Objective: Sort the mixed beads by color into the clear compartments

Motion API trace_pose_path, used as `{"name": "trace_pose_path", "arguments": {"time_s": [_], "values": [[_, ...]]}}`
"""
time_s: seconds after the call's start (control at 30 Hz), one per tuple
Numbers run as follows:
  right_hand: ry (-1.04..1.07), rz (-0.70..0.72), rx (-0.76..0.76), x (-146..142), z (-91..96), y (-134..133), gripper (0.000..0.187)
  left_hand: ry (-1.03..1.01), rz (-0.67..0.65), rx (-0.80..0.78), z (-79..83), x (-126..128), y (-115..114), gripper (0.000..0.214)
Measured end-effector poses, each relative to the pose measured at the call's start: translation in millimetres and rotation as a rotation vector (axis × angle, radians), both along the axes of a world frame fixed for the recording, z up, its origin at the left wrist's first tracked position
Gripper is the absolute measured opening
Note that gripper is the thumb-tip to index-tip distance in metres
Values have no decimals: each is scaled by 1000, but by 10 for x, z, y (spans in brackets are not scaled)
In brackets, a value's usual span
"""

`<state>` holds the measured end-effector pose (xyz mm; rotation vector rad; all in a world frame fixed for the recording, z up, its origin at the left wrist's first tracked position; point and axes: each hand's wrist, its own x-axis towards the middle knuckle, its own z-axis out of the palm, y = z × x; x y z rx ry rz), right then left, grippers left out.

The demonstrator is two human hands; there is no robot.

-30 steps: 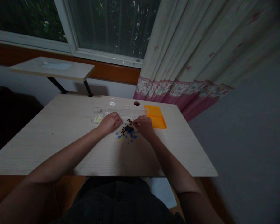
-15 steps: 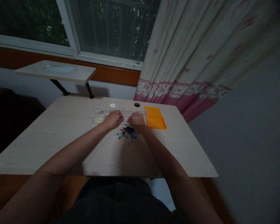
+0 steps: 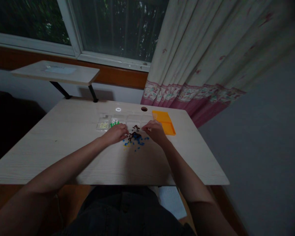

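A small heap of tiny beads, blue, dark brown and a few yellow, lies in the middle of the pale wooden table. My left hand rests at the heap's left edge with its fingers curled and pinched at the beads. My right hand sits at the heap's right edge, fingers bent in a pinch. Just behind the hands stands a clear compartment box with pale beads in one cell and green beads in the one beside it. What the fingertips hold is too small to see.
An orange tray lid lies right of the box. A cable hole is in the table's far edge. A small side table stands under the window. A curtain hangs at the right. White paper lies on the floor.
Both hands have drawn back from the clear box toward the bead heap. The cell with green beads, hidden under my left hand before, now shows.
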<state>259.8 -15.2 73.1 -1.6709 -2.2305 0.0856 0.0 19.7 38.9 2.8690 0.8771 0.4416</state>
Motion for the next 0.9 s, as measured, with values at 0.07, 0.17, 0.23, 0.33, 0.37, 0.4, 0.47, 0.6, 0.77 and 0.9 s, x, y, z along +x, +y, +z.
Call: {"name": "trace_pose_path", "arguments": {"time_s": [0.07, 0.17, 0.23, 0.33, 0.37, 0.4, 0.47, 0.6, 0.77, 0.9], "values": [[-2, 0, -8, 7, -18, -89, 17, 14, 4, 35, -55, -1, -14, 18], [-23, 18, -37, -18, -43, -193, 17, 7, 19, 52, -106, 4, -25, 17], [-39, 48, -52, -43, -63, -242, 18, -7, 27, 50, -123, 5, -35, 18], [-70, 85, -76, -106, -103, -291, 17, -23, 35, 41, -139, -7, -55, 20], [-85, 91, -84, -139, -119, -301, 16, -27, 39, 39, -144, -14, -63, 21], [-102, 97, -94, -178, -134, -310, 16, -30, 44, 36, -149, -22, -71, 21], [-142, 101, -114, -271, -161, -325, 17, -38, 54, 27, -153, -42, -89, 21], [-221, 84, -138, -456, -190, -349, 21, -59, 90, 15, -111, -72, -111, 21], [-246, 58, -138, -597, -199, -367, 22, -99, 141, 36, 33, -50, -42, 23], [-244, 37, -125, -642, -202, -372, 25, -131, 161, 61, 141, 20, 107, 23]]}}
